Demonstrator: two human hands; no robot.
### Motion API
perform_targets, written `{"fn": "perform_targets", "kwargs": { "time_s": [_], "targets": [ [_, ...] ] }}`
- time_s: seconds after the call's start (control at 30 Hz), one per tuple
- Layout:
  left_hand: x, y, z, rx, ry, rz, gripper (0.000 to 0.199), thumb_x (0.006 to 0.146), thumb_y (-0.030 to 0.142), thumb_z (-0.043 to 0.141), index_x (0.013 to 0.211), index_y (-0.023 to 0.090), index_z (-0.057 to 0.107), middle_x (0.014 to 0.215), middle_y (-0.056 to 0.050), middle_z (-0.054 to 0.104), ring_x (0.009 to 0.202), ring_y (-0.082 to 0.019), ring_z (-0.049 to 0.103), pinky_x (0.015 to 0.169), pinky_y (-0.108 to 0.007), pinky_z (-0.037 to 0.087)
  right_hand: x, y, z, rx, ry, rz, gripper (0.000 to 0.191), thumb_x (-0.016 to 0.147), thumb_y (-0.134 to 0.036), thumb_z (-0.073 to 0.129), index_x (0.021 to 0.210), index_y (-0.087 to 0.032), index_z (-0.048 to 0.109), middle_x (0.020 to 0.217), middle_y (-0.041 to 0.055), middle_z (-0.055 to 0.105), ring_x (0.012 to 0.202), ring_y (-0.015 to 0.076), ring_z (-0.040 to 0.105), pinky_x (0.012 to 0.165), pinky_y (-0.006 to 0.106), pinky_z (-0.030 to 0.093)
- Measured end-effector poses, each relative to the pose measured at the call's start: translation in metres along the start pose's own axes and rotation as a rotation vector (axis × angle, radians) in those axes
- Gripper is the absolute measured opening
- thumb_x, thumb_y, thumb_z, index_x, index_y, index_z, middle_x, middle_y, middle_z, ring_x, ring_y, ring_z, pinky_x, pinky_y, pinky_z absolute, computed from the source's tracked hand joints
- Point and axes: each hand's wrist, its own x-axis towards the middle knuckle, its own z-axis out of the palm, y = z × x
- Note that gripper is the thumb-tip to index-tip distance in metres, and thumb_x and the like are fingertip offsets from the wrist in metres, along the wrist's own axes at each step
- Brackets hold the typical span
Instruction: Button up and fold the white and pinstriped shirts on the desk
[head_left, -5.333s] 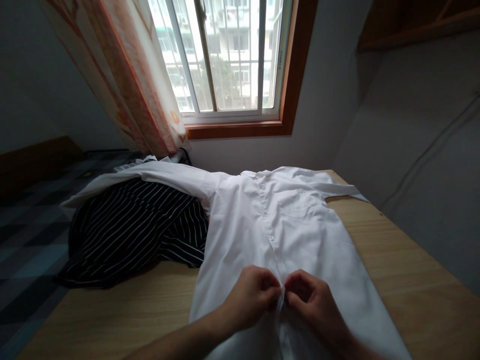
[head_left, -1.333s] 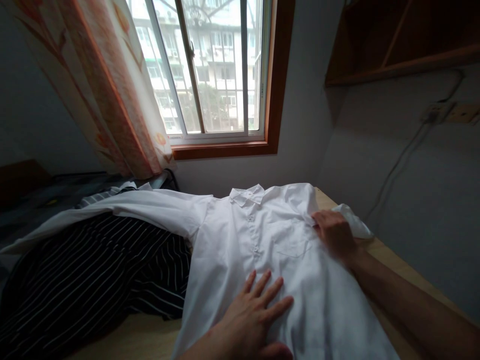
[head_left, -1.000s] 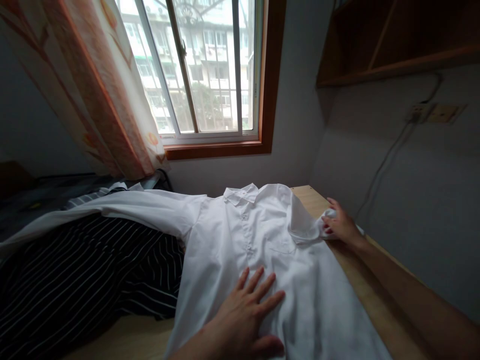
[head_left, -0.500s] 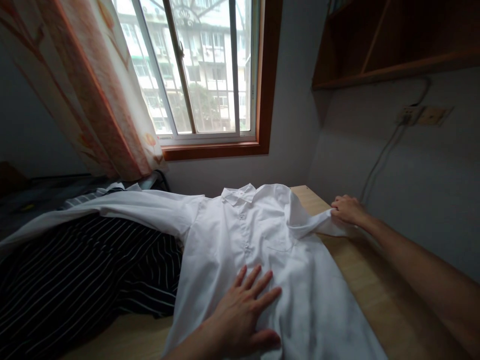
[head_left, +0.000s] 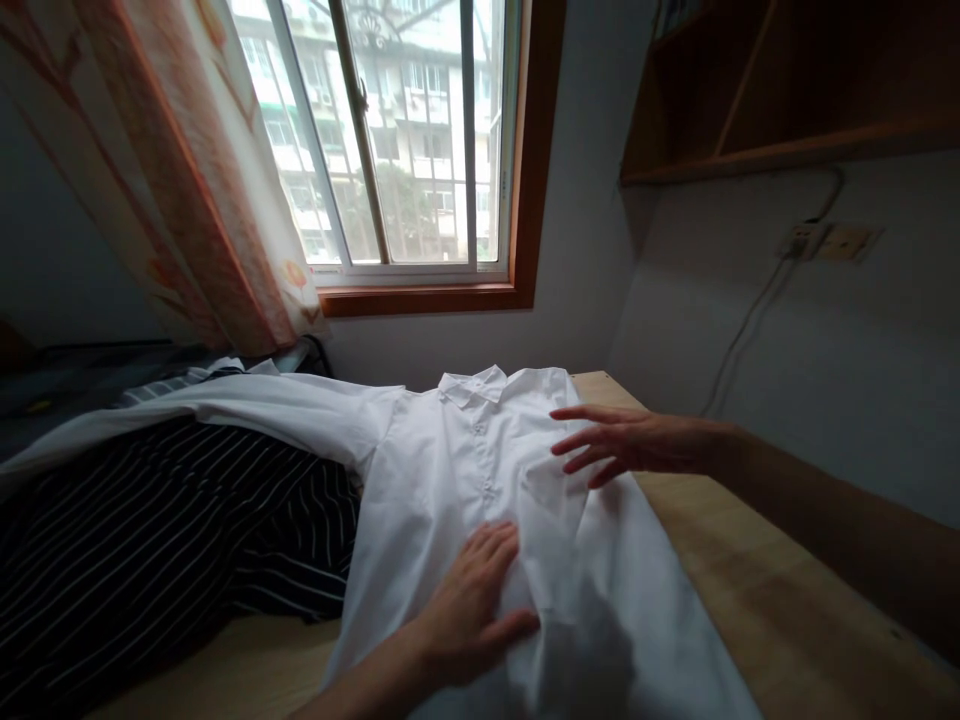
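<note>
A white collared shirt point(head_left: 427, 480) lies front up on a wooden table point(head_left: 720, 540), its collar toward the window. One sleeve stretches out to the left over dark striped clothing; the right-hand sleeve is folded in across the shirt's front. My left hand point(head_left: 480, 590) rests on the middle of the shirt, thumb spread from the fingers, holding nothing. Over the shirt's right side, by the folded sleeve, my right hand point(head_left: 622, 442) hovers with its fingers apart and nothing in them.
Black striped clothing point(head_left: 172, 530) is heaped on the left of the table. Behind are a window point(head_left: 420, 150) and a patterned curtain point(head_left: 172, 180). A wooden shelf point(head_left: 795, 140) hangs at upper right, above a wall socket point(head_left: 844, 242) with a cord.
My right hand has moved left from the table's right side and let go of the sleeve, which now lies across the shirt's front. The fingers of my left hand have come closer together.
</note>
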Motion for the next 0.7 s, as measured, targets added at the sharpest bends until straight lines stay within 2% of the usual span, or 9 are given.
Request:
{"fn": "perform_targets", "kwargs": {
  "time_s": [0.07,0.13,0.23,0.3,0.37,0.47,0.53,0.6,0.7],
  "targets": [
    [0.003,-0.001,0.005,-0.365,0.122,-0.065,0.079,0.086,0.070,0.044,0.143,0.016,0.042,0.136,-0.018,0.052,0.126,-0.032,0.048,0.109,-0.047,0.033,0.004,0.018,-0.016,0.030,0.189,-0.092,0.058,0.085,-0.046,0.062,0.135,-0.024,0.043,0.125,0.0127,0.059,0.105,0.0228,0.063,0.086,0.039,0.053],
    [0.007,0.000,0.009,-0.722,0.196,-0.188,0.089,0.083,0.074,0.044,0.148,0.014,0.032,0.124,-0.018,0.059,0.112,-0.030,0.058,0.098,-0.044,0.042,0.012,0.045,-0.042,-0.061,0.543,-0.088,0.052,0.082,-0.039,0.063,0.128,-0.020,0.047,0.122,0.0148,0.059,0.101,0.0238,0.063,0.086,0.041,0.052],
    [0.014,0.009,0.012,-0.835,0.290,-0.357,0.108,0.072,0.060,0.069,0.153,0.014,0.015,0.115,-0.016,0.062,0.099,-0.027,0.062,0.090,-0.040,0.046,0.027,0.094,-0.073,-0.397,0.868,-0.059,0.066,0.066,-0.020,0.067,0.129,-0.016,0.048,0.128,0.0178,0.055,0.110,0.0294,0.059,0.091,0.046,0.050],
    [0.018,0.019,0.010,-0.627,0.318,-0.375,0.107,0.064,0.043,0.081,0.152,0.020,0.023,0.119,-0.013,0.060,0.100,-0.026,0.060,0.088,-0.036,0.045,0.036,0.123,-0.077,-0.636,0.819,-0.151,0.075,0.057,-0.012,0.064,0.130,-0.016,0.049,0.135,0.0169,0.052,0.121,0.0312,0.052,0.101,0.046,0.043],
    [0.022,0.027,0.006,-0.397,0.319,-0.359,0.086,0.061,0.028,0.081,0.141,0.024,0.046,0.117,-0.009,0.061,0.100,-0.025,0.057,0.086,-0.033,0.044,0.042,0.140,-0.071,-0.792,0.751,-0.210,0.075,0.057,-0.011,0.062,0.131,-0.018,0.050,0.135,0.0139,0.053,0.125,0.0302,0.048,0.105,0.046,0.039],
    [0.033,0.033,0.001,-0.271,0.328,-0.377,0.054,0.062,0.011,0.065,0.116,0.023,0.065,0.082,-0.001,0.063,0.080,-0.019,0.056,0.071,-0.025,0.043,0.049,0.149,-0.057,-0.993,0.791,-0.209,0.062,0.068,-0.014,0.059,0.130,-0.019,0.052,0.127,0.0127,0.059,0.118,0.0279,0.052,0.100,0.043,0.041],
    [0.043,0.033,-0.002,-0.436,0.254,-0.387,0.054,0.060,0.007,0.057,0.111,0.021,0.065,0.062,0.004,0.053,0.060,-0.013,0.048,0.058,-0.022,0.038,0.053,0.150,-0.053,-1.085,0.855,-0.195,0.046,0.075,-0.016,0.057,0.121,-0.018,0.059,0.117,0.0122,0.064,0.111,0.0267,0.056,0.096,0.040,0.042],
    [0.051,0.032,-0.004,-0.775,0.215,-0.379,0.058,0.058,0.010,0.054,0.115,0.020,0.062,0.061,0.006,0.049,0.052,-0.010,0.043,0.053,-0.020,0.035,0.055,0.154,-0.055,-1.071,0.915,-0.190,0.028,0.079,-0.017,0.055,0.106,-0.020,0.065,0.105,0.0092,0.069,0.101,0.0238,0.061,0.091,0.035,0.043],
    [0.054,0.029,-0.004,-1.165,0.424,-0.396,0.050,0.067,0.023,0.053,0.116,0.020,0.057,0.071,0.002,0.053,0.058,-0.012,0.050,0.058,-0.023,0.043,0.054,0.165,-0.064,-0.967,1.032,-0.168,0.019,0.084,-0.020,0.051,0.097,-0.020,0.065,0.095,0.0065,0.071,0.087,0.0197,0.064,0.081,0.030,0.046]
  ]
}}
